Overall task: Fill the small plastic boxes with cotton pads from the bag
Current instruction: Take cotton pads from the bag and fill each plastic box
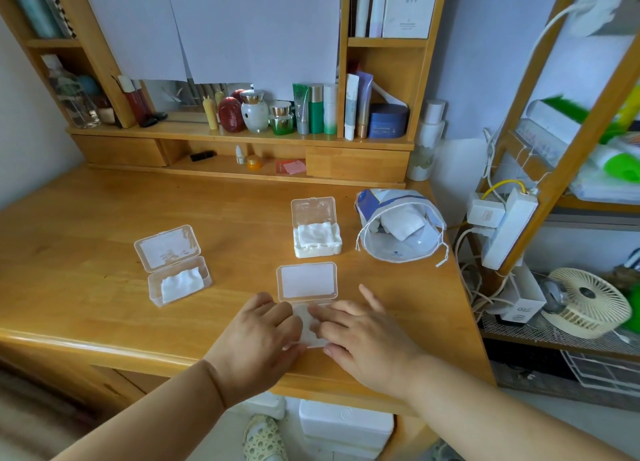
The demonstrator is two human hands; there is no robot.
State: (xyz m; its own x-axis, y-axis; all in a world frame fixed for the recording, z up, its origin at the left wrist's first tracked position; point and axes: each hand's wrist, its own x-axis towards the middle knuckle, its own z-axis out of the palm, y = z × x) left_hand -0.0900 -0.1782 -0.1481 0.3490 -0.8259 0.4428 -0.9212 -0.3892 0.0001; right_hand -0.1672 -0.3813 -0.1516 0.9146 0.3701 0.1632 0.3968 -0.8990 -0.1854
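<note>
Left hand (258,336) and right hand (363,337) lay fingers-flat, pressing white cotton pads into the nearest clear plastic hinged box (308,308). Pads looked light, soft, compressible; best pinched by edges. Drawstring bag (398,232) at 1 o'clock.

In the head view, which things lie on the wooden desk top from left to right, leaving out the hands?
Clear plastic box partly filled with cotton pads → open clear box under the hands → full white-based box with its clear lid up → blue-and-white drawstring bag of pads.
</note>
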